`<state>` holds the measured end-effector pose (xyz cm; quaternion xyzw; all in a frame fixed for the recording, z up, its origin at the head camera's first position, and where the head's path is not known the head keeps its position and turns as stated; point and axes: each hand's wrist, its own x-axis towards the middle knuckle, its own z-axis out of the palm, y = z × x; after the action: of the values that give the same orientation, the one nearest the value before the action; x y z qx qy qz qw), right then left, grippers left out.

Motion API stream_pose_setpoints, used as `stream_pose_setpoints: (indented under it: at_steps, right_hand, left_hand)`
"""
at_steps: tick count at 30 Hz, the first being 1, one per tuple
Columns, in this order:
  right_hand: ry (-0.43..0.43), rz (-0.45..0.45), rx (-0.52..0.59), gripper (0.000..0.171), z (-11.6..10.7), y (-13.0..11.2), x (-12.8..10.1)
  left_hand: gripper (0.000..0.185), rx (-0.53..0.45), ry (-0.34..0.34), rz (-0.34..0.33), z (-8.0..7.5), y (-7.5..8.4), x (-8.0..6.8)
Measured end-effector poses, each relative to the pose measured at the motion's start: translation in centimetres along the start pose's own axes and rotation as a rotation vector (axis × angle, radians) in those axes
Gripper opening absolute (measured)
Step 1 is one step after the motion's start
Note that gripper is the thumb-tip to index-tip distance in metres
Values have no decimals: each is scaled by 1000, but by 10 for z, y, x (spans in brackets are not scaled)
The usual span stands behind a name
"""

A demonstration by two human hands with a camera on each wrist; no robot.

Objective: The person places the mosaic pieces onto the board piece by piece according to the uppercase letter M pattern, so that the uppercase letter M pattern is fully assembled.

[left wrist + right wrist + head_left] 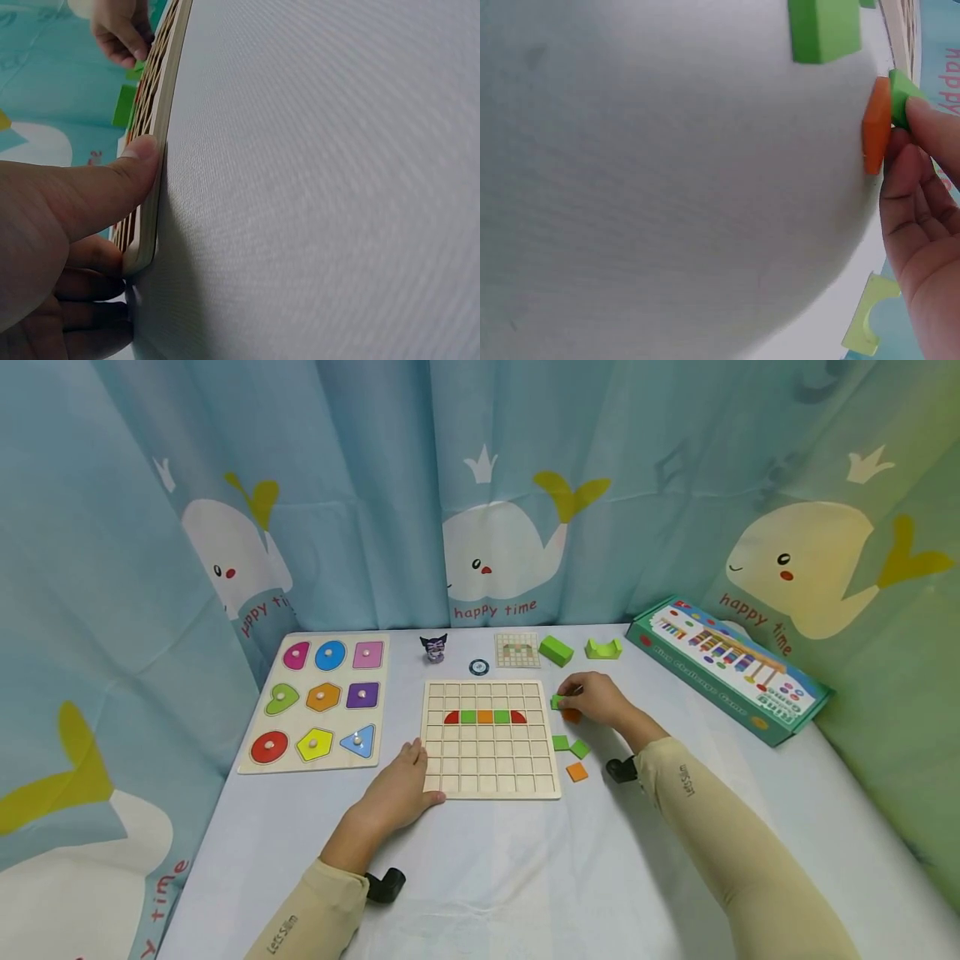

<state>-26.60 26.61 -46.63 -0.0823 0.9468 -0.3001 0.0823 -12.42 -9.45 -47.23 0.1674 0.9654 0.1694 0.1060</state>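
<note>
My left hand (397, 787) braces a wooden grid board (491, 785) at its near-left corner, the thumb against the front edge and the fingers along the left side. A row of red, green and orange pieces (486, 717) lies across the grid. Right of the board, my right hand (596, 697) pinches a green block (901, 96) between thumb and fingers. Just beside it is an orange block (877, 126), partly behind the hand in the head view. Two green blocks (580, 749) and another orange block (577, 772) lie nearer me.
Behind the board are a pattern card (517, 650), a round token (478, 667), a small figurine (434, 648), a green block (556, 651) and a green arch piece (603, 649). A shape puzzle (300, 760) lies left; a game box (727, 668) sits back right.
</note>
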Motion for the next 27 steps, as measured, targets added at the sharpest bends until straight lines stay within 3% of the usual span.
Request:
stream_pose_setpoints:
  at_steps: [16,27]
  right_hand:
    - [-13,3,60,11,-1,-25,2]
    - [-57,-69,127,11,14,-47,4]
  left_hand:
    - [86,6,-2,-2,2,-2,2]
    - [86,11,-2,-5,2,-2,2]
